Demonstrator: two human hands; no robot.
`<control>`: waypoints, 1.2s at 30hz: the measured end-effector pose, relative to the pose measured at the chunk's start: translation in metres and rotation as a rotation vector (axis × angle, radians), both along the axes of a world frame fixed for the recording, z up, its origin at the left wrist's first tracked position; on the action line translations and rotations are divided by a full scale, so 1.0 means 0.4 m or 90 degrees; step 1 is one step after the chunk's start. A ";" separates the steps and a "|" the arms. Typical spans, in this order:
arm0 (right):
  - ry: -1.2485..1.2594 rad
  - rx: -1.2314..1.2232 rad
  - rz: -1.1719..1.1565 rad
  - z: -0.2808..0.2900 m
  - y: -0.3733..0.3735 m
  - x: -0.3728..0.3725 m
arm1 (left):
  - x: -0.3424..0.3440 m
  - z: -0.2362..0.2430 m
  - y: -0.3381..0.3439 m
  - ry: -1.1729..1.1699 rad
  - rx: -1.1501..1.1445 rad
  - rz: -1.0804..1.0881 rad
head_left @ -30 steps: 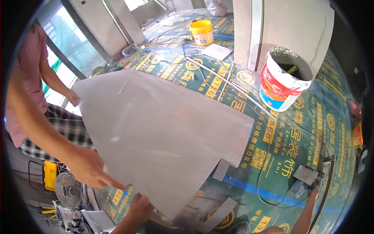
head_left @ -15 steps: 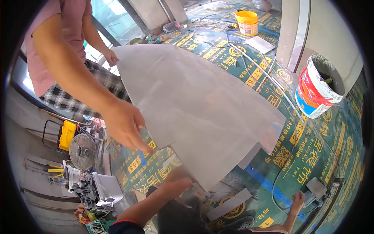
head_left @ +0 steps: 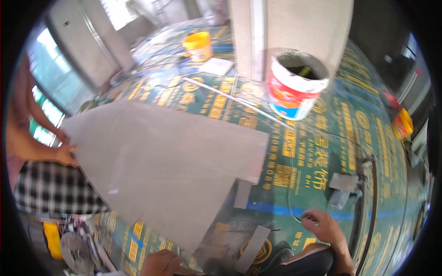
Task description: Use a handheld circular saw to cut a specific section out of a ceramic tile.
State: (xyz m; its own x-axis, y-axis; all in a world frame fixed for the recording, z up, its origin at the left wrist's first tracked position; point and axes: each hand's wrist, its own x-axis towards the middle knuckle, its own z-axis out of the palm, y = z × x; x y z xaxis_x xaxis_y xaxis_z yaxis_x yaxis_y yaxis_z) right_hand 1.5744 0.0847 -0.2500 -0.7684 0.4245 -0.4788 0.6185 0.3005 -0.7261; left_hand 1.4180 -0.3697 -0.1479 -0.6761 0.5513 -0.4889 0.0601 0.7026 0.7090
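Note:
A large grey tile slab [head_left: 170, 161] with a notched edge extends before me above the printed green floor sheeting. Low at the bottom edge, my left hand [head_left: 161, 263] is near the slab's closest corner; it is blurred and its fingers are partly cut off. To the right, my right hand [head_left: 320, 225] is closed with its fingertips pinched at a thin grey cable [head_left: 291, 202]. A co-worker's hand [head_left: 66, 155] grips the slab's left edge, their other hand just behind it.
Narrow tile strips [head_left: 253, 248] lie near my foot. A handheld power tool [head_left: 341, 191] rests at right. Farther off stand a red-and-white bucket [head_left: 294, 94], a yellow bucket [head_left: 198, 48] and a long metal rod [head_left: 235, 99]. A fan [head_left: 76, 253] is at lower left.
My view has swung right, so the slab and the co-worker appear farther left. The co-worker's nearer arm has drawn back to the slab's edge. My right hand has come nearer the cable's bend.

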 end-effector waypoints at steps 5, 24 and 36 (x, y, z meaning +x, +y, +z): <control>0.135 -0.097 0.337 0.169 -0.063 0.040 | 0.046 -0.058 -0.061 0.159 -0.181 -0.108; 0.226 0.133 0.428 0.170 -0.092 0.065 | 0.066 -0.080 -0.184 0.114 0.042 -0.285; -0.090 0.045 0.434 0.340 -0.141 0.232 | 0.116 0.110 -0.135 -0.133 -0.124 -0.307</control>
State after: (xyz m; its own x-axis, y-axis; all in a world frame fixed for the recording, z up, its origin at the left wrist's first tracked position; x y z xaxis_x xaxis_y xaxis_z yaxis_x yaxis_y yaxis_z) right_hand 1.6674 0.0284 -0.1141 -0.8069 -0.0957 -0.5829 0.3628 0.6985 -0.6169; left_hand 1.4644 -0.4237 -0.1041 -0.2469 0.6598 -0.7098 0.2796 0.7498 0.5997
